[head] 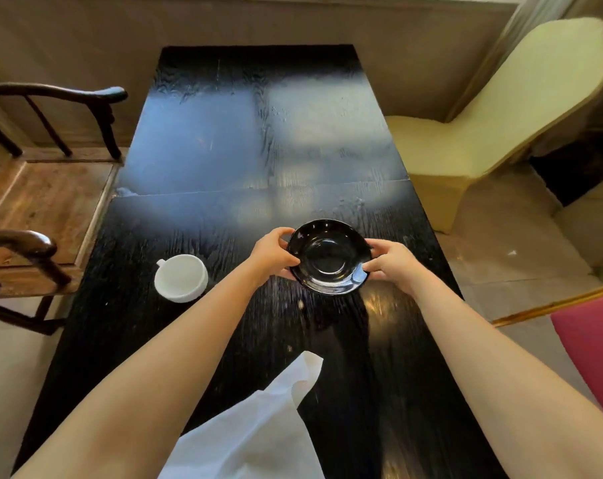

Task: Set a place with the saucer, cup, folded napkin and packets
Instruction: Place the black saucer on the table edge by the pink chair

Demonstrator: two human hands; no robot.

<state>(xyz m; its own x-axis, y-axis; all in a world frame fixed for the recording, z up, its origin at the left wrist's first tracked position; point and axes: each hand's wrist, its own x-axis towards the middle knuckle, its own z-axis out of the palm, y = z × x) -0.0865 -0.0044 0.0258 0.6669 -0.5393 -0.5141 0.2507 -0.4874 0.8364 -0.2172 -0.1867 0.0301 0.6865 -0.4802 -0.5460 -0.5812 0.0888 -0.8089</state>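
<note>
I see both hands on the black saucer point(328, 256) over the dark bench point(224, 140): left hand point(274, 254) fingers pinch its left rim, right hand point(391, 262) fingers its right rim. The white cup point(181, 278) stands left, apart; the white napkin point(258, 426) lies nearer me.

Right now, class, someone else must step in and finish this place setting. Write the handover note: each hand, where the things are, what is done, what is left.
Left hand and right hand each grip an opposite edge of the black saucer, over the dark table; whether it rests on the table cannot be told.
White cup stands on the table left of the saucer, empty.
White napkin lies unfolded at the near edge.
No packets in view.
Done: nothing is finally placed.
Left: settle saucer, cup onto it, fold napkin, add packets.
</note>
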